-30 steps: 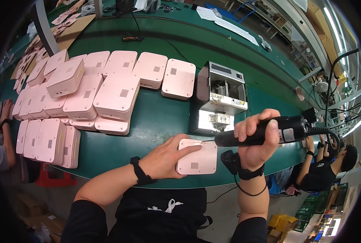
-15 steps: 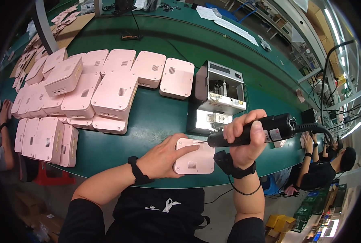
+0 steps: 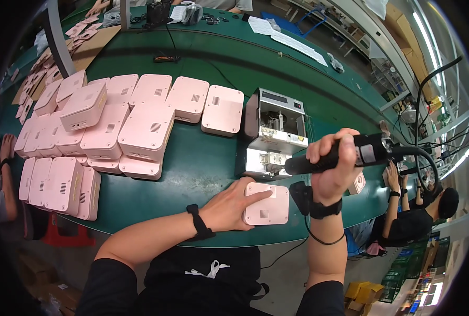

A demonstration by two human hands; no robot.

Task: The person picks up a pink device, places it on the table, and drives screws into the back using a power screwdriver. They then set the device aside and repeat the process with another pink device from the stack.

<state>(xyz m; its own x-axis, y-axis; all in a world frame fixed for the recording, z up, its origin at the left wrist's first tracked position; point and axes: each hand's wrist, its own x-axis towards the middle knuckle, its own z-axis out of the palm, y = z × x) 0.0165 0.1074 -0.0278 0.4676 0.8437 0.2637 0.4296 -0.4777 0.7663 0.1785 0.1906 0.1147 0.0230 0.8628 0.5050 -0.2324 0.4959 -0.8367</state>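
My left hand (image 3: 231, 208) grips a pale pink plastic box (image 3: 266, 210) at the table's near edge, its index finger stretched across the top face. The box has rounded corners, a slotted vent and corner holes. In my right hand (image 3: 335, 164) is a black corded electric screwdriver (image 3: 324, 158), held nearly level and pointing left. Its nose is at the front of the screw feeder (image 3: 271, 138), a grey and black machine with an open top, just beyond the box. The bit's tip is too small to make out there.
Several matching pink boxes (image 3: 155, 126) are stacked and lined up at the left on the green table (image 3: 197, 174). A small pink part (image 3: 357, 184) lies right of my right hand. Cables hang at the right. A co-worker (image 3: 429, 216) sits at the right; another person's arm (image 3: 5, 158) shows at the left.
The screwdriver has come off the pink box and moved up to the screw feeder's front. My left hand still holds the box. The whole view has shifted slightly.
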